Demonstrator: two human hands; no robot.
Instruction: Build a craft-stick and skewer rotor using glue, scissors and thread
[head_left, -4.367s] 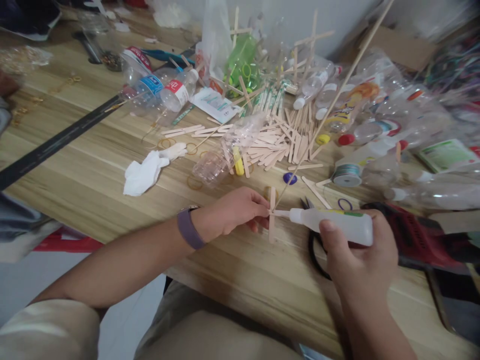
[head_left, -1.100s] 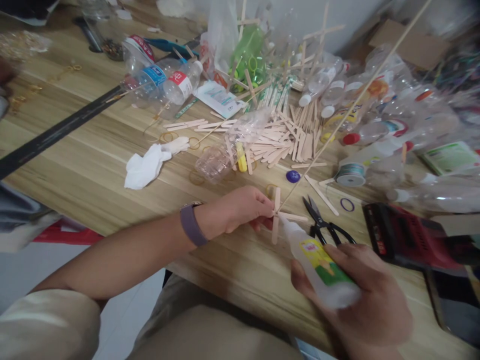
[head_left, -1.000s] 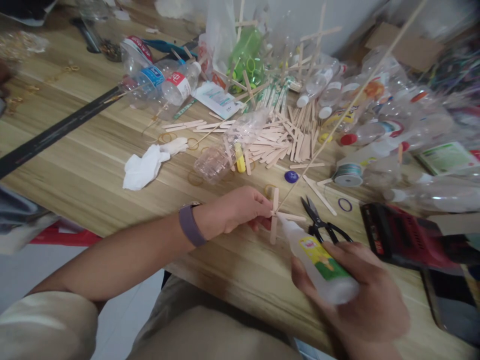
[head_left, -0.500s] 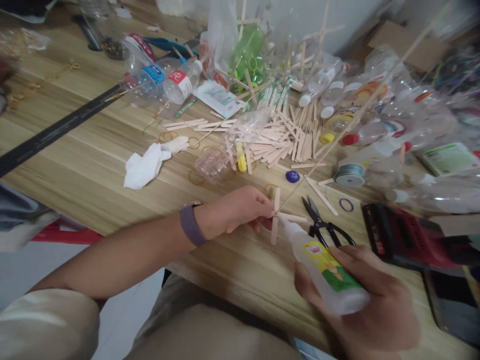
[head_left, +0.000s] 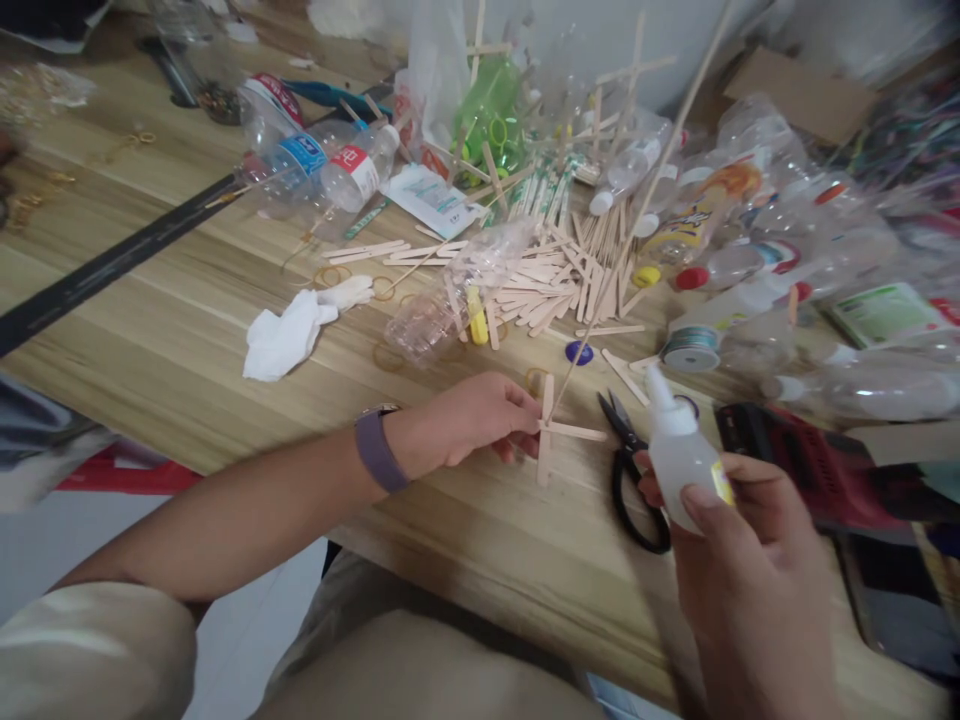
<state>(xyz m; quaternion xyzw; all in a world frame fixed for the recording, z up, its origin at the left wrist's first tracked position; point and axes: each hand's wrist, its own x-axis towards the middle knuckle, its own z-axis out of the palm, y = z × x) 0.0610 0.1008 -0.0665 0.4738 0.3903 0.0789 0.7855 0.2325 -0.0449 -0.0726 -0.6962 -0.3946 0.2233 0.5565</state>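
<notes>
My left hand pinches one end of a cross of flat craft sticks low over the table. From the middle of the cross a long thin wooden skewer slants up and to the right. My right hand is wrapped round a glue bottle, a clear one with a white nozzle that points upward, apart from the cross. Between the two hands lie black-handled scissors, partly behind the right hand's fingers.
Behind the hands spreads a pile of craft sticks, with a clear plastic bottle and a crumpled tissue to its left. Several plastic bottles crowd the right. A red and black tool and a phone lie near my right hand.
My right hand has drawn the glue bottle away from the cross, to the right, and tipped it nozzle-up. The skewer leans less to the right. My left hand keeps its pinch.
</notes>
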